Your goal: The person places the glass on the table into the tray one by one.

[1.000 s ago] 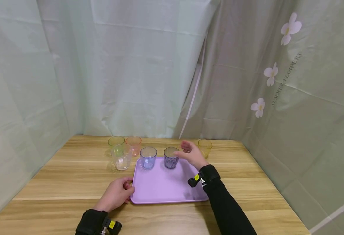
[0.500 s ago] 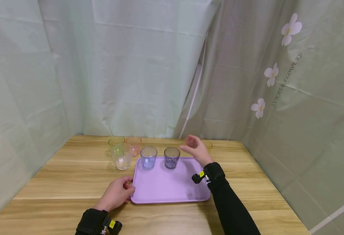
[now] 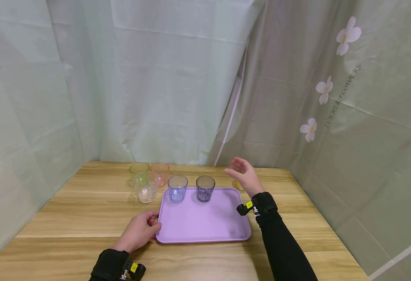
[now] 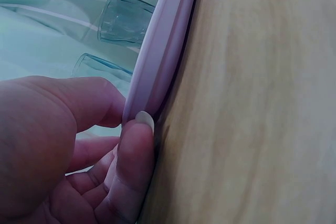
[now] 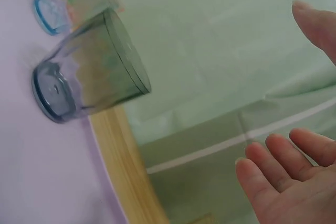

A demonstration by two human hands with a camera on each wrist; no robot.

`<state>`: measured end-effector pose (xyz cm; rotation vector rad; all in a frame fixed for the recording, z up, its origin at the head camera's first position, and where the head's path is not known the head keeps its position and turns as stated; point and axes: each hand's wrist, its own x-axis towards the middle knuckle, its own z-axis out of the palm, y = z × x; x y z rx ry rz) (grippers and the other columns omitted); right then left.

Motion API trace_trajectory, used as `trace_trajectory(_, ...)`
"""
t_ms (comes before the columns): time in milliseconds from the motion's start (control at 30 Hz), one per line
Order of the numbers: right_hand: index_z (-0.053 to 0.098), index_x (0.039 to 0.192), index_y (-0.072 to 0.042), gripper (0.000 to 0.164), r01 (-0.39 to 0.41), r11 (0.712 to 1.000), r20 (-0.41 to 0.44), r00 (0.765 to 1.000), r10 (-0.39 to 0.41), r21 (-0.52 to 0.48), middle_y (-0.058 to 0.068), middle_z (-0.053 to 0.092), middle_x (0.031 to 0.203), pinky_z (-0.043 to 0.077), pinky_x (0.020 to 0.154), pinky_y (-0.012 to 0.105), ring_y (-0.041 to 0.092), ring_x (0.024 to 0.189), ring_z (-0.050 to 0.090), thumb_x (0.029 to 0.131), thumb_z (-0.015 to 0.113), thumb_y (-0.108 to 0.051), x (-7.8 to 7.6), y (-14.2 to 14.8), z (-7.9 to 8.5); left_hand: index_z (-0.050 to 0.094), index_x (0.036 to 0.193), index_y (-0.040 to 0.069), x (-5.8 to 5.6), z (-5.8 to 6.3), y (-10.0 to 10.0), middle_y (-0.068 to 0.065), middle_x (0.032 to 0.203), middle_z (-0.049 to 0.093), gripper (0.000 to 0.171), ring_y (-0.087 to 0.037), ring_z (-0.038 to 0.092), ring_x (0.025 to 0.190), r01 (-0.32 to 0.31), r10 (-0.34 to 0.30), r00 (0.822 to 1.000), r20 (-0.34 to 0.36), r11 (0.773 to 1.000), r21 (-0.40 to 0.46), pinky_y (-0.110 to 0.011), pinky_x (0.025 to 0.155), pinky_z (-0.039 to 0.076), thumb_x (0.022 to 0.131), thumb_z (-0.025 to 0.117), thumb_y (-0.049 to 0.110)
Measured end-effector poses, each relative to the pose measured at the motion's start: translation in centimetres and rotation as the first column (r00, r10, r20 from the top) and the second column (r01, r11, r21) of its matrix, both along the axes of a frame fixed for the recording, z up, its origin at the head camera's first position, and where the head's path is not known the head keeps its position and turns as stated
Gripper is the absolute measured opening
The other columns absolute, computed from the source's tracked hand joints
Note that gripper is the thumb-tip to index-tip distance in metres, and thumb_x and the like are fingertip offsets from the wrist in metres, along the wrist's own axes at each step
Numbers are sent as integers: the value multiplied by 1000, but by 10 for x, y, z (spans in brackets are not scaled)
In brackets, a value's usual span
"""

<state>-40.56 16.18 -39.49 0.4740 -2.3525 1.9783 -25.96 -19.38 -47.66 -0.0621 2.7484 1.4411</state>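
My left hand (image 3: pixel 139 232) pinches the near left rim of a purple tray (image 3: pixel 205 224); in the left wrist view thumb and fingers meet at the rim (image 4: pixel 163 51). Two tumblers stand upright along the tray's back edge, a blue glass (image 3: pixel 177 189) and a dark grey glass (image 3: pixel 205 189). Beyond the tray's back right corner, my right hand (image 3: pixel 245 175) is raised with thumb and fingers spread apart, holding nothing. It mostly hides a yellow glass (image 3: pixel 239 186) on the table. The right wrist view has the grey glass (image 5: pixel 89 72) well apart from the fingertips (image 5: pixel 249 174).
Left of the tray stand a clear glass (image 3: pixel 146 191), a green glass (image 3: pixel 139 169) and a pink glass (image 3: pixel 160 173), close together. The wooden table (image 3: pixel 68 218) meets pale curtains (image 3: pixel 156 97) behind and at both sides.
My right hand has drawn away from the grey glass, moving right and back, and now covers most of the yellow glass. The left hand and tray have not moved.
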Motion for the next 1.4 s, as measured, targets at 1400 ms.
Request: trace_trajectory(1400,24,173,-2,81,83,995,68,995,-79,-57,20,34,176,30,136,52,37,163,37,109,70,-20,3,68,-18,61,144,-12,1,0,-1,-7,86,61,51,-18,64,64,5,-5,1000,-9,1000,-5,-32,58,60,98,72,5)
